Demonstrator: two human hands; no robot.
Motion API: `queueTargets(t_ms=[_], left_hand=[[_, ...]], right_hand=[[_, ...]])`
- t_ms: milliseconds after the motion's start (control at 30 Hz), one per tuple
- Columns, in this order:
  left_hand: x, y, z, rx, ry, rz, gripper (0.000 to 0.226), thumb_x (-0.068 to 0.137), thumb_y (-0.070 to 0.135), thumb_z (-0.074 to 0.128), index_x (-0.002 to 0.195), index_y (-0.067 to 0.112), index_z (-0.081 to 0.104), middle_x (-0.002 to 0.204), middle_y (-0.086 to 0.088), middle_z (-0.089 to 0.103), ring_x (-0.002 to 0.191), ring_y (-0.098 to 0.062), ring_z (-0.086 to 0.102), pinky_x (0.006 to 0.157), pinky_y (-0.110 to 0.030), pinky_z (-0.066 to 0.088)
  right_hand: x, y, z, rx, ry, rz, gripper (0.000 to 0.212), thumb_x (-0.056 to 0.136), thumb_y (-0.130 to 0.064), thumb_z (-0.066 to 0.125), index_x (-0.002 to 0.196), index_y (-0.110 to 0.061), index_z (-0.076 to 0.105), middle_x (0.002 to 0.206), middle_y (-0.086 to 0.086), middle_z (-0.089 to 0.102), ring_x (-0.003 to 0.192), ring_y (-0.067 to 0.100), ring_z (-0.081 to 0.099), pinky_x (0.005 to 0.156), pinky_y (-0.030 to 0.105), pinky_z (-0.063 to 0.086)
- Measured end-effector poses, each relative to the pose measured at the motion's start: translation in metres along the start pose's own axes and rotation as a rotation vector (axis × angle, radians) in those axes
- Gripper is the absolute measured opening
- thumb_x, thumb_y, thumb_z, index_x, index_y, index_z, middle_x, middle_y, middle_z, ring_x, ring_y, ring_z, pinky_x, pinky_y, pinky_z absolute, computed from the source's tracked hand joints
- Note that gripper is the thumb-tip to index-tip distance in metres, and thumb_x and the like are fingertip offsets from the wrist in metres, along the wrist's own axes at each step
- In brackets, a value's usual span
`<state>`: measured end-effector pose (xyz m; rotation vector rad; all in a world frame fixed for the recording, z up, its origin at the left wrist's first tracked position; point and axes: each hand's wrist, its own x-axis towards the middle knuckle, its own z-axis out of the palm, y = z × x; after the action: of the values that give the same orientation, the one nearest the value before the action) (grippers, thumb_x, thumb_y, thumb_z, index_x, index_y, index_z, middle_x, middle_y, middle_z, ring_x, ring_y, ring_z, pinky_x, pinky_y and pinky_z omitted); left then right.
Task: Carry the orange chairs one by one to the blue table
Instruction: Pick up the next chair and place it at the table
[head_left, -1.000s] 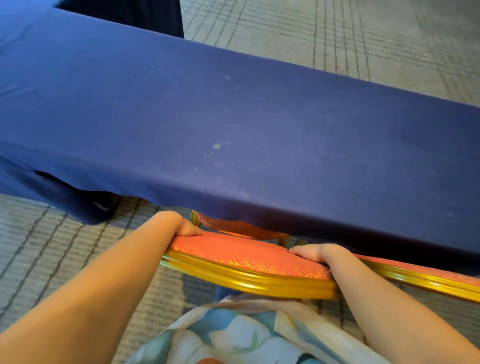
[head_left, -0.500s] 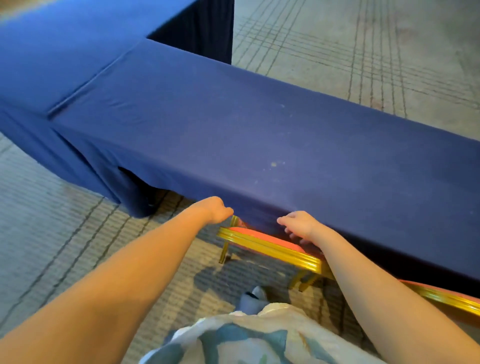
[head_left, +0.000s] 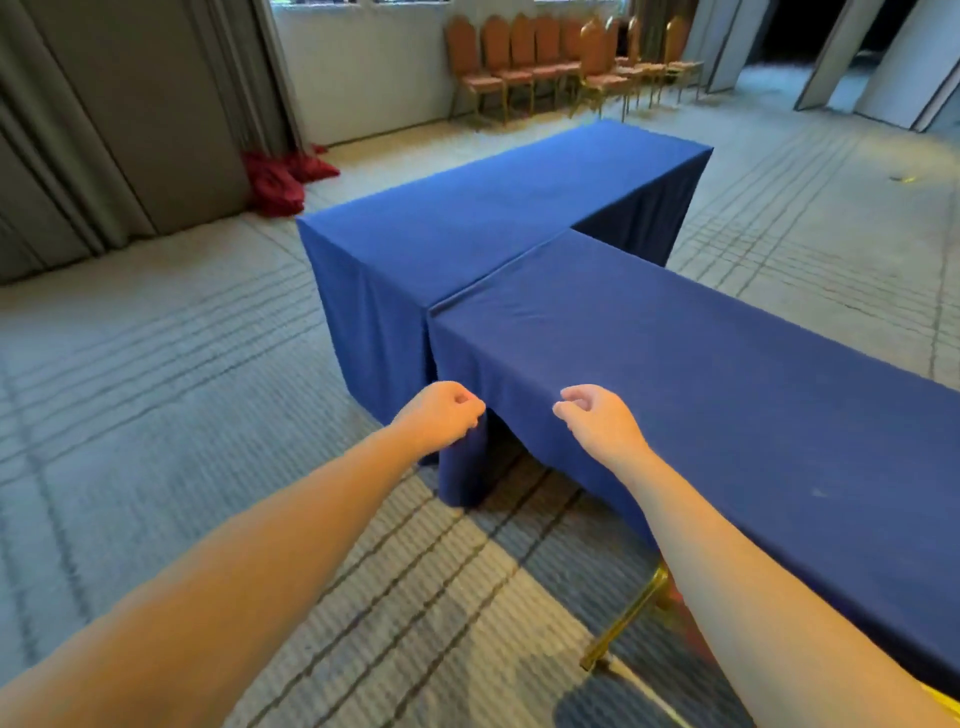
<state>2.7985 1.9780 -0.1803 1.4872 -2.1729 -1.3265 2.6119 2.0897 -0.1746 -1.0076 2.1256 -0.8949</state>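
Our left hand (head_left: 441, 415), a loose empty fist, hovers at the corner of the long blue-clothed bench (head_left: 519, 348). Far behind, a row of orange padded chairs with gold frames (head_left: 545, 57) lines the wall, still to carry, we judge. Our right hand (head_left: 597, 423) is half-curled and empty; beside its forearm one orange chair (head_left: 629, 618) shows a gold leg under the bench, seemingly delivered.

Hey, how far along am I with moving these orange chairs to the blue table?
Done: one chair's gold leg shows under the blue table. In hand: nothing; the left hand and right hand hold no chair. Left: a row of orange chairs by the far wall.
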Motion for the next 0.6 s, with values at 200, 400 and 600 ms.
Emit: queueTargets(t_ms=[200,400,600], left_hand=[[-0.018,-0.058,-0.131,-0.189,0.251,-0.08,0.016,0.094,0.024,0.05,0.094,0.014,0.063,0.091,-0.004,0.069,0.077,-0.015,0.061,0.062,-0.025,0.044],[-0.005,-0.091,-0.214,-0.28,0.45,-0.134,0.023,0.097,0.02,0.05,0.111,0.008,0.063,0.094,-0.005,0.067,0.079,-0.016,0.06,0.059,-0.021,0.043],[0.05,-0.103,-0.299,-0.299,0.584,-0.15,0.024,0.097,0.021,0.051,0.114,0.008,0.061,0.099,-0.007,0.066,0.083,-0.016,0.059,0.064,-0.023,0.044]], right_hand=[[0.031,-0.115,0.087,-0.041,-0.162,-0.178,0.04,0.092,-0.031,0.059,0.131,-0.021,0.056,0.114,-0.006,0.058,0.103,0.014,0.055,0.099,0.037,0.047],[0.086,-0.203,0.144,-0.062,-0.25,-0.284,0.04,0.092,-0.035,0.06,0.129,-0.023,0.055,0.11,-0.007,0.059,0.096,0.014,0.058,0.089,0.036,0.05],[0.17,-0.295,0.196,-0.113,-0.332,-0.442,0.043,0.094,-0.031,0.059,0.135,-0.018,0.053,0.11,-0.006,0.057,0.096,0.012,0.054,0.081,0.028,0.041]])
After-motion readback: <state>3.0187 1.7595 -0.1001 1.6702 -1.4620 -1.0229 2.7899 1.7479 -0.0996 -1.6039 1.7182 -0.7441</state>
